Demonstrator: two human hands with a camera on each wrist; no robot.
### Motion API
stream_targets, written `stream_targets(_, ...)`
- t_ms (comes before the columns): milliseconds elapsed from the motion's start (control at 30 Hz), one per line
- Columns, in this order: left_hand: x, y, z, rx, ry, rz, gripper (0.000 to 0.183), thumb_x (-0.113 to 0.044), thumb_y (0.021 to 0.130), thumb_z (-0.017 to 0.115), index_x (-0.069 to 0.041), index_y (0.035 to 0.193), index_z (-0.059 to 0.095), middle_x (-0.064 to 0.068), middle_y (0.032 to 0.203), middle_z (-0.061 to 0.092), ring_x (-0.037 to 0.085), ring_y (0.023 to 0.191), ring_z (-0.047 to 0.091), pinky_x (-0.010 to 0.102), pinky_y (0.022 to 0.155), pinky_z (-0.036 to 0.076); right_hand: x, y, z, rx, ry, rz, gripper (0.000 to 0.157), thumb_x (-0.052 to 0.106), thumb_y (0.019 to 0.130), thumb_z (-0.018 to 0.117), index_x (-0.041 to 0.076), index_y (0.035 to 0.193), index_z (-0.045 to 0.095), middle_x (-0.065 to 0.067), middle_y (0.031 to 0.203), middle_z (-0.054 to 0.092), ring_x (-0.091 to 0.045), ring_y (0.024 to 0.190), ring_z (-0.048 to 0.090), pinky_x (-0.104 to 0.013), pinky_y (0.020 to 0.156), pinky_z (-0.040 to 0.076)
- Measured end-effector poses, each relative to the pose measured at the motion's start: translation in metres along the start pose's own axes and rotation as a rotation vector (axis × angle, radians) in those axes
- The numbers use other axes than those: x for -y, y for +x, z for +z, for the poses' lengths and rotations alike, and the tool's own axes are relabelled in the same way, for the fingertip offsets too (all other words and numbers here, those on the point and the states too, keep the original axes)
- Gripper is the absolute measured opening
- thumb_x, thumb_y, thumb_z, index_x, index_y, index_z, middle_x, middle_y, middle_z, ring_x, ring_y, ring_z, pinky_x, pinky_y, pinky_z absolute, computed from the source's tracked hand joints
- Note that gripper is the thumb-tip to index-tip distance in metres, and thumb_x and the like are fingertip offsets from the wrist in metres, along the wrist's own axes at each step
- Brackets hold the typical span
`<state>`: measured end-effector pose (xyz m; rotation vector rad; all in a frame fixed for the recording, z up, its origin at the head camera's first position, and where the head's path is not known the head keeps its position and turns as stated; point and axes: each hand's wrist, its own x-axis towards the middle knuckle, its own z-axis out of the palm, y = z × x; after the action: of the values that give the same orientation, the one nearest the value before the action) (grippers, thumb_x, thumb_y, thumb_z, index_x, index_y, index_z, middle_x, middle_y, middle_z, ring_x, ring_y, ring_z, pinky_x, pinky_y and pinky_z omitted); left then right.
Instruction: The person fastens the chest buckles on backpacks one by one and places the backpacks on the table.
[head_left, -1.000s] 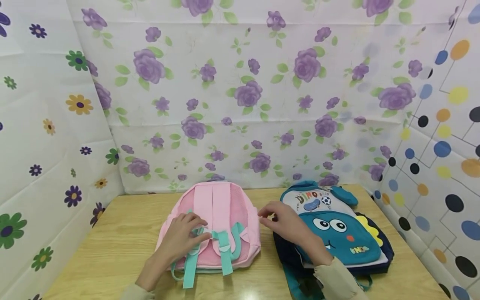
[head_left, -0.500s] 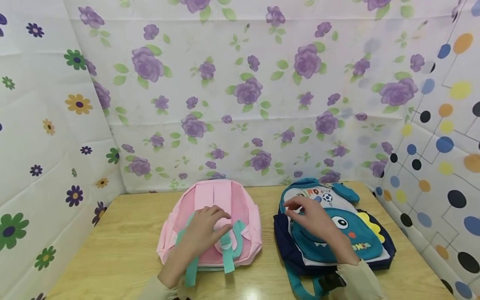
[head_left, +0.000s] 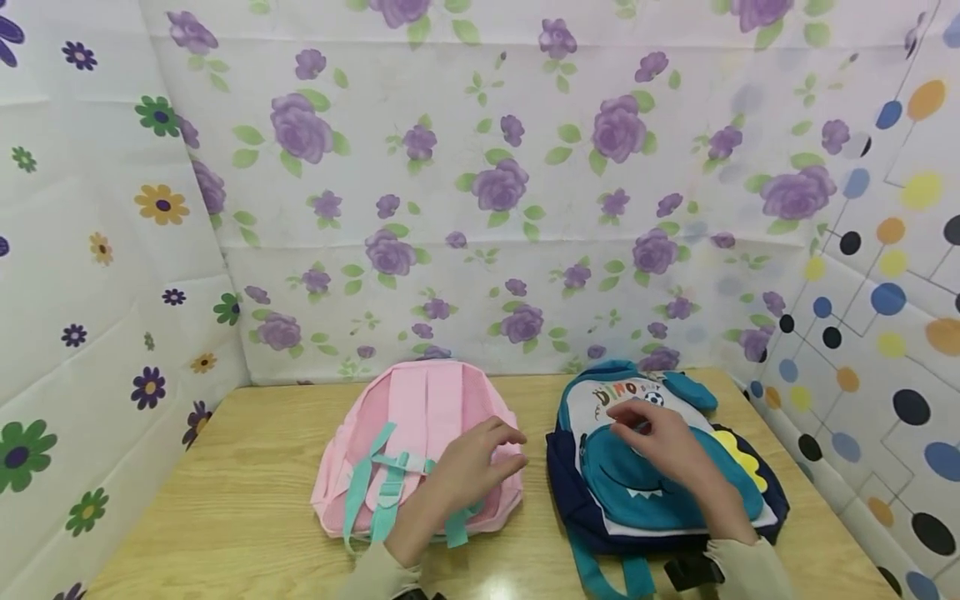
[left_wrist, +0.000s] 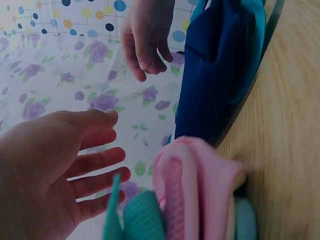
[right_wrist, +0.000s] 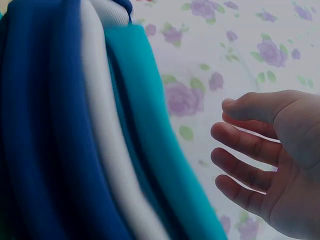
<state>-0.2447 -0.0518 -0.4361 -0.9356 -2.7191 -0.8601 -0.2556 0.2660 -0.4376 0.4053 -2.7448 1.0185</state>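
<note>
A pink backpack (head_left: 367, 433) lies on the table with its back panel and teal straps (head_left: 390, 492) facing up. My left hand (head_left: 472, 458) hovers over its right side, fingers relaxed and holding nothing; the left wrist view shows a gap between hand and bag. To the right lies a blue dinosaur backpack (head_left: 630, 492), front up, with a white upper part and a teal pocket. Above that pocket my right hand (head_left: 660, 437) hangs with loosely bent fingers and nothing in them. It covers the dinosaur's eyes in the head view. The right wrist view shows it apart from the bag's side.
Both bags rest on a light wooden table (head_left: 247, 475). A flowered cloth (head_left: 442, 192) stands behind it, with patterned cloths at the left and right sides. A teal strap (head_left: 600, 575) of the dinosaur backpack trails toward the front edge.
My left hand has left the pink backpack's straps and moved right across it. My right hand has gone from beside the pink backpack to above the dinosaur backpack. Both backpacks stay in place.
</note>
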Motion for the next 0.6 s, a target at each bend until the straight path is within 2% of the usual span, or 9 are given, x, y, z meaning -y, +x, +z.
stream_targets(100,-0.006,0.0,0.005,0.031,-0.029,-0.027,0.03,-0.039,0.098,0.062,-0.019,0.12,0.068,-0.005,0.114,0.064,0.014,0.107,0.063,0.031,0.091,0.053,-0.004,0.0,-0.007,-0.005,-0.018,0.028,0.027,0.03,0.097,0.065,0.013,0.119,0.069,0.002,0.1,0.071,-0.013,0.087,0.064,-0.026,0.076,0.053)
stream_targets(300,-0.018,0.008,0.02,0.065,-0.129,-0.038,0.031,-0.035,0.098,0.062,-0.016,0.122,0.067,-0.002,0.115,0.065,0.015,0.105,0.064,0.025,0.086,0.053,-0.018,-0.008,-0.025,-0.03,-0.063,0.066,0.031,0.033,0.098,0.063,0.012,0.121,0.068,-0.002,0.101,0.07,-0.016,0.088,0.063,-0.029,0.076,0.053)
stream_targets(467,-0.03,0.012,0.029,0.094,-0.168,-0.095,0.029,-0.034,0.097,0.064,-0.018,0.12,0.068,-0.004,0.114,0.063,0.013,0.104,0.063,0.024,0.084,0.052,-0.025,-0.011,-0.034,0.01,-0.051,0.099,0.036,0.037,0.099,0.062,0.012,0.124,0.066,-0.006,0.106,0.07,-0.021,0.092,0.064,-0.033,0.076,0.053)
stream_targets(600,-0.04,0.018,0.037,0.106,-0.179,-0.1,0.03,-0.034,0.097,0.065,-0.017,0.121,0.067,-0.002,0.112,0.062,0.014,0.101,0.062,0.023,0.084,0.052,-0.032,-0.013,-0.04,0.017,-0.059,0.107,0.037,0.036,0.099,0.061,0.01,0.125,0.065,-0.007,0.107,0.07,-0.023,0.094,0.065,-0.032,0.073,0.054)
